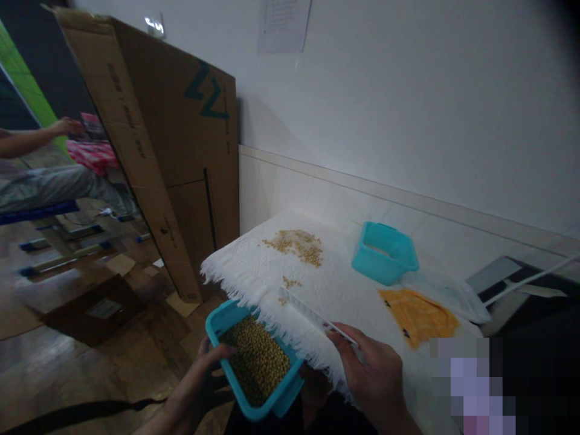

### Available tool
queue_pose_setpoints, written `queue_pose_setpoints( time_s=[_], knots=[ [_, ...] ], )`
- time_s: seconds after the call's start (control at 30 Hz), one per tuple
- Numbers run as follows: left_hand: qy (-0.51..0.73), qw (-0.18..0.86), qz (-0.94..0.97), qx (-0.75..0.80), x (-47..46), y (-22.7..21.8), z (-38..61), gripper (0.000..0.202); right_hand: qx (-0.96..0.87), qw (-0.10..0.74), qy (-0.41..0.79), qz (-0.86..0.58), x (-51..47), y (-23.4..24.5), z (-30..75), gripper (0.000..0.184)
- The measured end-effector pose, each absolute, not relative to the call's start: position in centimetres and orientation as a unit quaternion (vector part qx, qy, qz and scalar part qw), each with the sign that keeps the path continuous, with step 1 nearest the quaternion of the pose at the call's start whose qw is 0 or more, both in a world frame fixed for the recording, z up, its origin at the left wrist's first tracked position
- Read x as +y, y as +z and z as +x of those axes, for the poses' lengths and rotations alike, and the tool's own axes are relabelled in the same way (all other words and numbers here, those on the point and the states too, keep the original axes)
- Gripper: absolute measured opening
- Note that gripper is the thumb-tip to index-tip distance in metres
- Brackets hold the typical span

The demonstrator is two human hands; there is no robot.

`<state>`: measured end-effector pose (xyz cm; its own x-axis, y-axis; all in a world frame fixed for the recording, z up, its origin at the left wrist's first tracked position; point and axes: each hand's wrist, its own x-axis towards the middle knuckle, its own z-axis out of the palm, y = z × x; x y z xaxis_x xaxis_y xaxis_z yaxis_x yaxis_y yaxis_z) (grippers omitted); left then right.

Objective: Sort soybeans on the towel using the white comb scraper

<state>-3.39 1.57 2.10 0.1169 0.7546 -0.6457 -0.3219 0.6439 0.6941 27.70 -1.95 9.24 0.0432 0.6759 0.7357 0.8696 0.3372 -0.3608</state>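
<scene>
My left hand (208, 368) grips the near left rim of a turquoise plastic basket (254, 414), its thumb over the edge. Yellow soybeans (258, 356) fill much of this basket, which sits just below the table's fringed edge. In my right hand (371, 368) is a long, thin white plastic strip (312, 314), its edge resting on or just above the white cloth (339, 296). Close to the strip's far end lie a few loose beans (291, 282). Farther back on the cloth, a wider patch of soybeans (294, 244) is spread out.
A second turquoise basket (385, 266) stands near the wall, with something pale inside. An orange cloth (421, 314) and a clear plastic lid or bag (453, 293) lie to the right. A tall cardboard box (181, 139) rises at left; beyond it another person's hand (67, 127) shows.
</scene>
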Motion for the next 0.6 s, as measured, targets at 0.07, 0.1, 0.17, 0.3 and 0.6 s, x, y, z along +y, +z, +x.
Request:
queue_pose_setpoints(
  time_s=[0.07,0.1,0.17,0.3,0.6],
  knots=[
    [0.372,0.718,0.197,0.554,1.5,2.3,-3.3,0.088,-0.701,0.416,-0.091,-0.572,-2.6,9.9,27.5,0.057],
    [0.372,0.717,0.199,0.555,1.5,2.3,-3.3,0.086,-0.702,0.407,-0.091,-0.577,-2.7,10.1,27.5,0.058],
    [0.371,0.717,0.206,0.554,1.5,2.4,-3.2,0.085,-0.681,0.420,-0.111,-0.590,-2.4,10.3,28.0,0.062],
    [0.368,0.712,0.201,0.563,1.7,2.0,-3.2,0.088,-0.635,0.480,-0.147,-0.586,-0.2,10.0,29.3,0.067],
    [0.366,0.711,0.204,0.565,1.7,2.9,-2.9,0.083,-0.640,0.494,-0.084,-0.582,1.0,9.1,30.0,0.056]
  ],
)
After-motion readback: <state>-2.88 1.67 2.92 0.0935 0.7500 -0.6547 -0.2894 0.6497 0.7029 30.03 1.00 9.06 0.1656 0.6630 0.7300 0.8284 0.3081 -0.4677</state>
